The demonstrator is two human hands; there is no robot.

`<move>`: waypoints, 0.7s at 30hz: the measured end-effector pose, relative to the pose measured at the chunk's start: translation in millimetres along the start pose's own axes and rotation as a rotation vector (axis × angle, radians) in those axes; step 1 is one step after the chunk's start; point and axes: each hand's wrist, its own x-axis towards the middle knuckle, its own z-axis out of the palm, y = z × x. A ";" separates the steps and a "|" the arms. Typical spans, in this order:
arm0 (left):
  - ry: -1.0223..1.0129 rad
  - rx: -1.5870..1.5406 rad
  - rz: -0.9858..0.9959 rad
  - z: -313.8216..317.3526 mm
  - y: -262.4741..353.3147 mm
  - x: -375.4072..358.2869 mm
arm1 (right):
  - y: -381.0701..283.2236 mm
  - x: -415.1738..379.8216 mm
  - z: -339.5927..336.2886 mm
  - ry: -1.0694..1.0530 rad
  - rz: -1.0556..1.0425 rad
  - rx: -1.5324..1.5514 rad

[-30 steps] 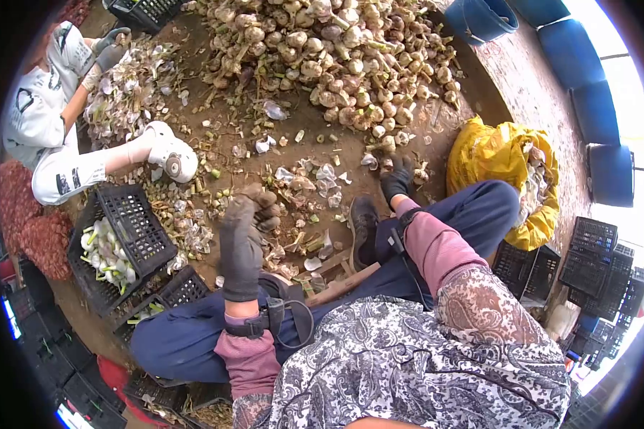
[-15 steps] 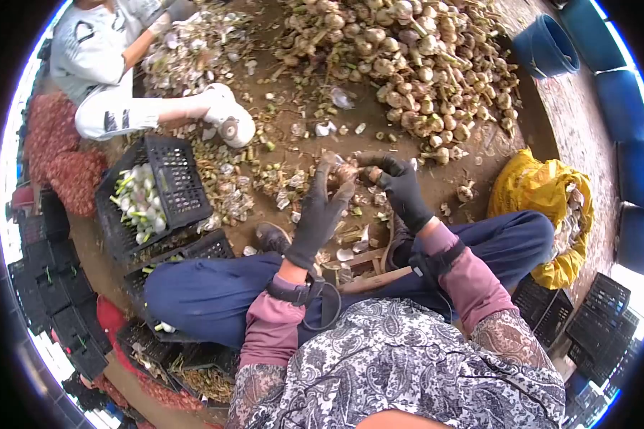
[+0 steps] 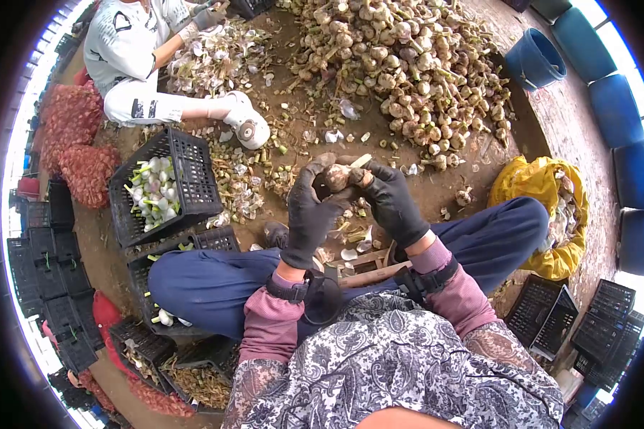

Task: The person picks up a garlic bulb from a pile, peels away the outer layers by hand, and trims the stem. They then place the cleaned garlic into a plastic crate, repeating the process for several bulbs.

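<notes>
A garlic bulb (image 3: pixel 335 177) with a pale cut stem is held up in front of me, between both gloved hands. My left hand (image 3: pixel 312 213) wears a dark glove and has its fingers curled round the bulb from the left. My right hand (image 3: pixel 393 207), gloved as well, is closed at the stem side, its thumb and fingers pressed against the bulb. Whether it also holds a small tool is hidden. Below the hands, peeled skins and stem bits lie on the ground around a wooden frame (image 3: pixel 368 273) between my legs.
A large garlic pile (image 3: pixel 415 68) lies ahead. A black crate (image 3: pixel 193 179) with trimmed white bulbs stands at left, near a seated co-worker (image 3: pixel 132 57). To the right are a yellow sack (image 3: pixel 504 182), a blue bucket (image 3: pixel 533 61) and black crates (image 3: pixel 540 314). Red net sacks (image 3: pixel 89 175) sit far left.
My hands have drawn closer together and turned, so the bulb with its stem now shows plainly between them. The view has shifted slightly, and the co-worker's gloved hand shows more.
</notes>
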 end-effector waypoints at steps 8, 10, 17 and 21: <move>-0.001 -0.144 -0.045 -0.9 19.7 -7.7 | -8.3 -10.8 10.1 -0.035 -0.084 -0.035; 0.017 0.014 0.048 -1.5 14.2 -8.7 | -9.7 -12.1 15.5 -0.046 -0.093 -0.035; 0.021 0.049 0.041 -6.0 15.3 -11.7 | -9.2 -9.3 15.0 -0.049 -0.153 -0.175; 0.022 -0.108 -0.069 -3.8 19.5 -11.8 | -4.7 -4.1 5.7 -0.049 -0.255 -0.444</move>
